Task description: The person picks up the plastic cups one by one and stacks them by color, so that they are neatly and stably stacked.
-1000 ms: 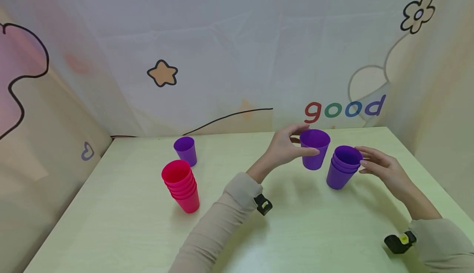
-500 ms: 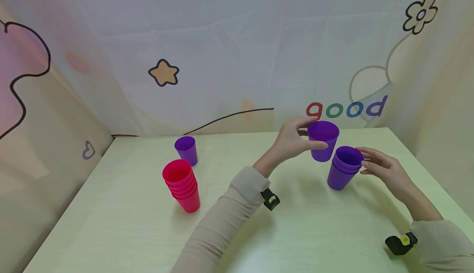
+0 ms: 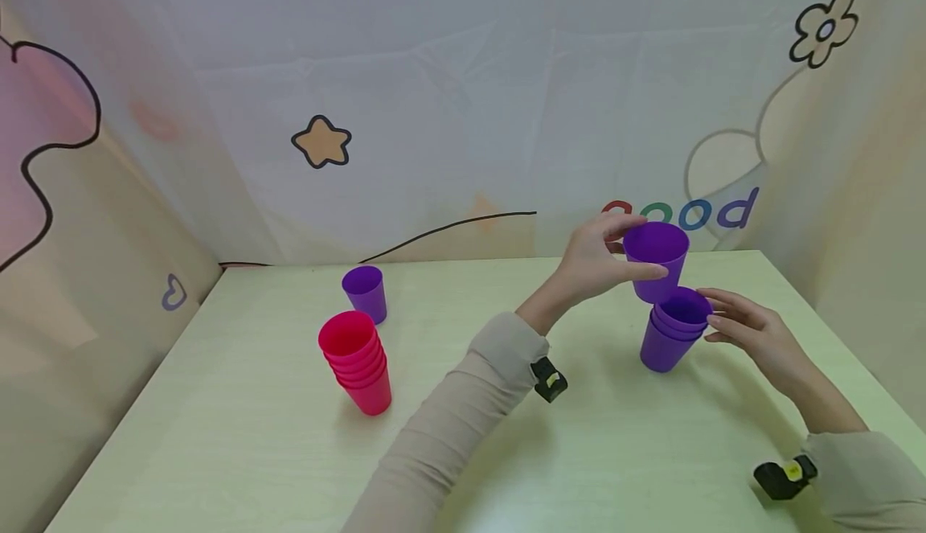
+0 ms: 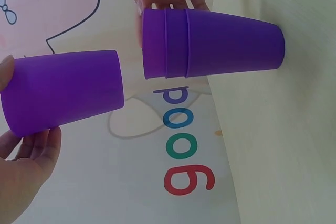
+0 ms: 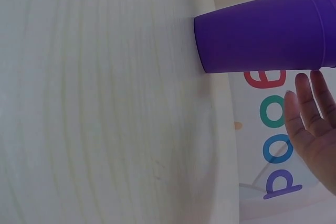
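My left hand (image 3: 595, 261) grips a single purple cup (image 3: 660, 256) by its side, mouth up, thumb in front and fingers behind. That cup is in the air just above a stack of nested purple cups (image 3: 667, 348) standing on the table. In the left wrist view a gap shows between the held cup (image 4: 68, 90) and the stack's rim (image 4: 155, 43). My right hand (image 3: 755, 332) is at the right side of the stack's rim, its fingers fairly straight and not wrapped round it. In the right wrist view those fingers (image 5: 310, 103) come up close against the stack (image 5: 262, 35); contact is hard to tell.
On the left of the table (image 3: 239, 453) stands a stack of several red cups (image 3: 365, 380). Just behind it is one purple cup (image 3: 367, 296). A printed cloth (image 3: 434, 115) hangs behind the table's back edge.
My left hand has carried its purple cup to the right and upward, from beside the purple stack to over it. The right hand and the standing cups have stayed in place.
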The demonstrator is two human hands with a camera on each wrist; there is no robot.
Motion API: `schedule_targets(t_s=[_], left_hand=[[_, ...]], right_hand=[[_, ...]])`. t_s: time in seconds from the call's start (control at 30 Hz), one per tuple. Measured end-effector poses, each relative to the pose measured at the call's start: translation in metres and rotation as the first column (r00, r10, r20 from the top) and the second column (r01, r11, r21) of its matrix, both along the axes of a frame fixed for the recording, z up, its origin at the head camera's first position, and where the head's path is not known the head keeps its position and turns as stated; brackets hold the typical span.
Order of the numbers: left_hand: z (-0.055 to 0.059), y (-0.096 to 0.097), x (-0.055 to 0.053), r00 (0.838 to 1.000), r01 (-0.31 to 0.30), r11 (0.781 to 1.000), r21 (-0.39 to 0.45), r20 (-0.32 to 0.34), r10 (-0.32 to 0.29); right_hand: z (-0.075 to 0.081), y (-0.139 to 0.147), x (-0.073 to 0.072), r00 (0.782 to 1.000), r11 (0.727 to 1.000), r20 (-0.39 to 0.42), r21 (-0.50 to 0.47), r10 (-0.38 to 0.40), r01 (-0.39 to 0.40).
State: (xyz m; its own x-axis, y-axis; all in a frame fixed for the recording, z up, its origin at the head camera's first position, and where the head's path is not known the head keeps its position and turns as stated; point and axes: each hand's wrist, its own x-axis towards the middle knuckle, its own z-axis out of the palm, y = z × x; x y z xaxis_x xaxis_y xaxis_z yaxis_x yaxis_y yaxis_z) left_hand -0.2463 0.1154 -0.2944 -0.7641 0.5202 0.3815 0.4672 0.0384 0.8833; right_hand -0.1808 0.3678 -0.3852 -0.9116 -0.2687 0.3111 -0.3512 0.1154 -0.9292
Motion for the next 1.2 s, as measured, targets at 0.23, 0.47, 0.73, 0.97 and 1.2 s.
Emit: schedule_targets(t_s=[0.23,0.47,0.73,0.97,1.2], left_hand=[[0.003,0.014,0.0,0.999,0.004,0.998,-0.064,0.04,-0.002],[-0.001,0.026,0.001,0.999,-0.018,0.991,-0.136,0.028,0.022],[-0.009,0.032,0.001,0.998,-0.021,0.984,-0.179,0.06,0.032],[-0.021,0.037,0.0,0.999,-0.028,0.973,-0.229,0.023,0.035],[-0.033,0.045,0.0,0.999,-0.033,0.956,-0.293,0.002,0.035]], right_hand=[[-0.001,0.001,0.0,1.0,1.0,0.007,-0.016,0.009,-0.009],[-0.001,0.001,0.001,1.0,0.998,0.002,-0.058,0.03,-0.03],[-0.001,0.0,0.001,0.998,0.994,-0.013,-0.096,0.055,-0.056],[-0.003,0.0,-0.001,0.998,0.994,-0.022,-0.092,0.063,-0.065],[-0.002,-0.001,-0.001,0.997,0.989,-0.017,-0.124,0.076,-0.077]])
